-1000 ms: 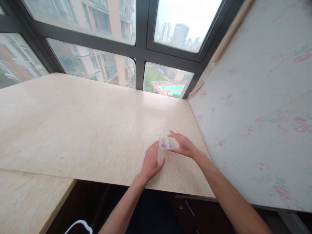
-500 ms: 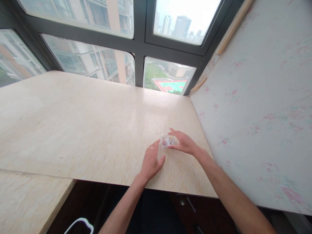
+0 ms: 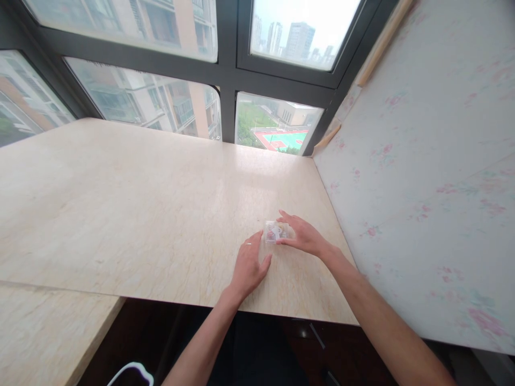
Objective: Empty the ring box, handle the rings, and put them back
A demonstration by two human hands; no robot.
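Note:
A small clear plastic box (image 3: 274, 232) with little coloured bits inside lies on the beige marble counter (image 3: 140, 203), near its right end. My right hand (image 3: 303, 236) has thumb and fingers closed around the box's right side. My left hand (image 3: 249, 265) lies flat on the counter just left of and below the box, fingers stretched out, a ring on one finger, its fingertips close to the box's left edge.
A floral-patterned wall panel (image 3: 422, 161) borders the counter on the right. Dark-framed windows (image 3: 229, 80) run along the back. A second marble slab (image 3: 44, 332) sits lower at the near left. A white curved object (image 3: 131, 372) shows at the bottom edge.
My right hand has come down and closed on the clear box, which it hovered over with spread fingers a second ago. My left hand has stayed nearly in place.

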